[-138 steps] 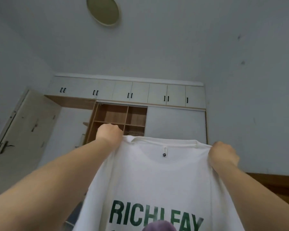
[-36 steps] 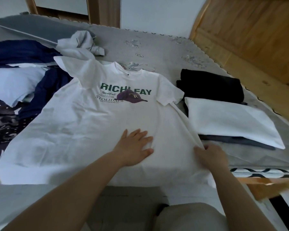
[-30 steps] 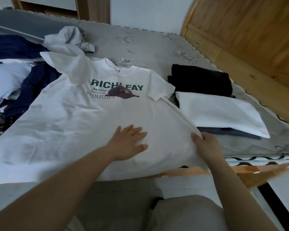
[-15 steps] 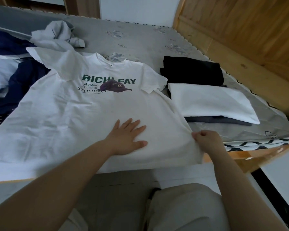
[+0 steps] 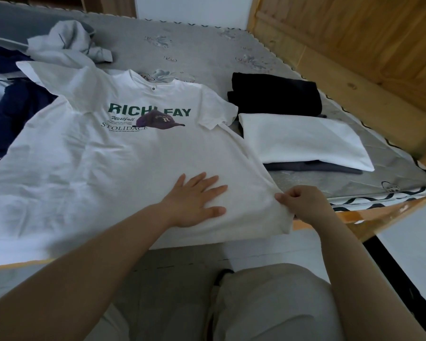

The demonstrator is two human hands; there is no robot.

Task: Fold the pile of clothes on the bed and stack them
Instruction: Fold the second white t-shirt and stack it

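Observation:
A white T-shirt [image 5: 103,158] with green lettering and a purple cap print lies spread face up on the bed, its hem at the near edge. My left hand [image 5: 194,200] presses flat on the lower middle of the shirt, fingers straight. My right hand [image 5: 300,200] pinches the shirt's right side seam near the hem. To the right lies a stack of folded clothes: a white folded piece [image 5: 303,141] on top of a dark grey one [image 5: 312,167], with a black folded garment [image 5: 276,94] behind them.
Unfolded clothes lie at the left: a grey hooded top [image 5: 69,40] at the back and navy garments [image 5: 12,107] partly under the shirt. The grey mattress [image 5: 194,48] is bordered by a wooden headboard [image 5: 354,40] on the right. My legs are below the bed edge.
The shirt went from held up in the air to spread on the bed. In the last second my right hand slid up the right side seam and closed its fingers on it; my left hand stayed flat.

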